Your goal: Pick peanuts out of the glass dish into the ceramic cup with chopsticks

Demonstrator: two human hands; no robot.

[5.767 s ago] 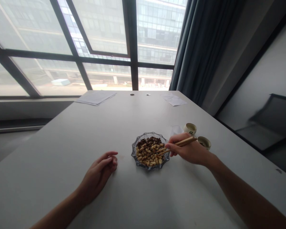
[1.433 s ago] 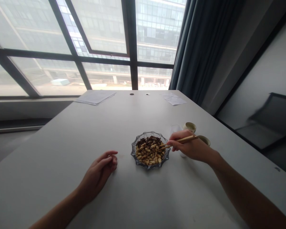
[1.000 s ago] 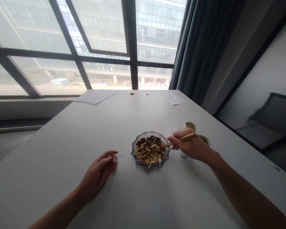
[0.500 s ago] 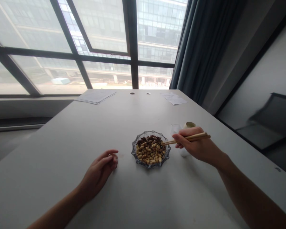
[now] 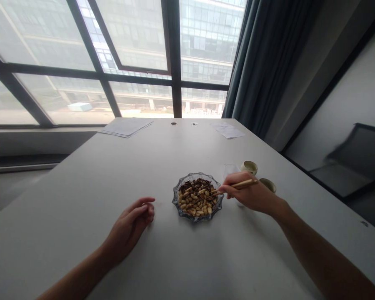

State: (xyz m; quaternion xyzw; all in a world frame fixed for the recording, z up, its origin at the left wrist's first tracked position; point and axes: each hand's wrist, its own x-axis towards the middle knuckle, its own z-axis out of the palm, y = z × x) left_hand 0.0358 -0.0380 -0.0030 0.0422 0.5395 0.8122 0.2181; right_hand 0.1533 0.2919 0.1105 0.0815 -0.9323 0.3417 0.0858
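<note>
A scalloped glass dish (image 5: 176,204) sits mid-table, filled with pale peanuts (image 5: 196,204) at the front and dark seeds (image 5: 197,184) at the back. My right hand (image 5: 253,196) grips a pair of wooden chopsticks (image 5: 237,186), and their tips reach into the dish's right side among the nuts. My left hand (image 5: 129,228) rests on the table left of the dish, fingers loosely curled, holding nothing.
Behind my right hand stand a clear glass (image 5: 231,170) and two small ceramic cups (image 5: 249,167) (image 5: 268,184). Papers (image 5: 126,126) (image 5: 228,131) lie at the far end of the white table (image 5: 112,175). A window and a dark curtain are beyond it.
My right hand had pulled back toward the cups with the chopstick tips off the dish; it has now moved left again and lowered the tips into the nuts. My left hand has stayed still.
</note>
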